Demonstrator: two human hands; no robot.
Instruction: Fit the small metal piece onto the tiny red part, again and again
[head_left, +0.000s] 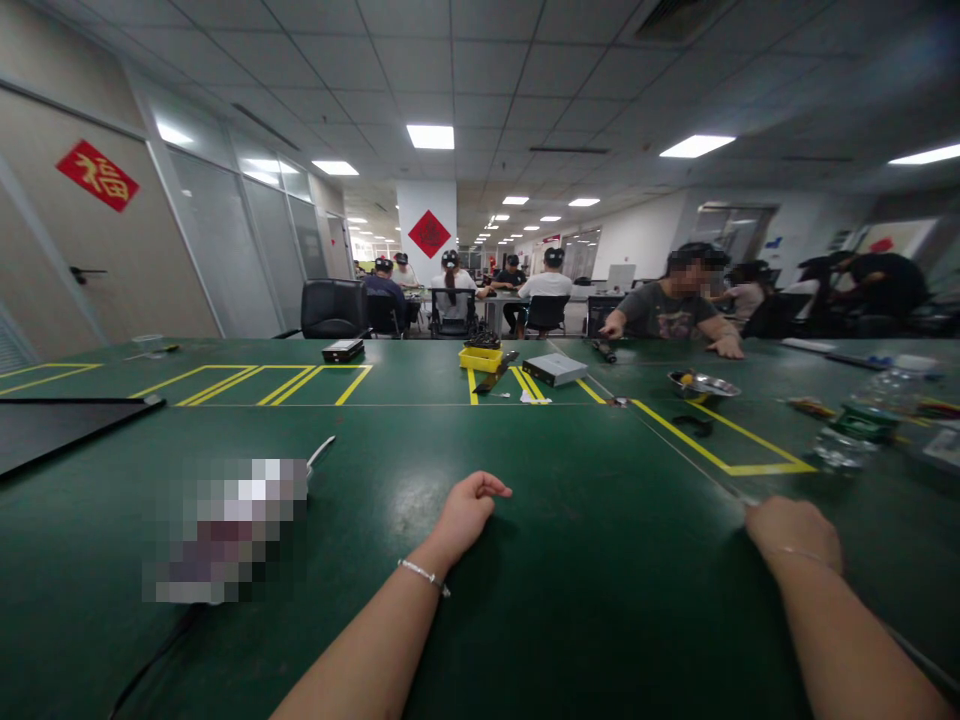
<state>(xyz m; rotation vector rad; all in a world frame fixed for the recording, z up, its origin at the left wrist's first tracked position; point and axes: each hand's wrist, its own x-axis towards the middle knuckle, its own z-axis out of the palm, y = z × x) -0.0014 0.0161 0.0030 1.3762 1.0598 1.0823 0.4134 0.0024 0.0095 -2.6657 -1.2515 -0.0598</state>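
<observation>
Fingers (499,487) of the left hand (471,508) bend in loosely, not closed down, nothing seen between them, and over on the other side it's the right hand (795,532) by the counter (600,620) seam, knuckles up, its fingertips hidden, so whether that grip is pressed together or pinching something, no telling. Nearest it, out ahead and left, lies a dark curved piece (694,427), just inside the near-left strip of a yellow tape outline (772,469), its long way running roughly across the view. Ahead and slightly right comes the clear plastic bottle (862,425) with the green label, its long axis slanting up to the right toward the white cap; whether it truly leans, the view can't say. Both sit apart from the right hand, clearly the closer of the two; the left is well off to the side.
</observation>
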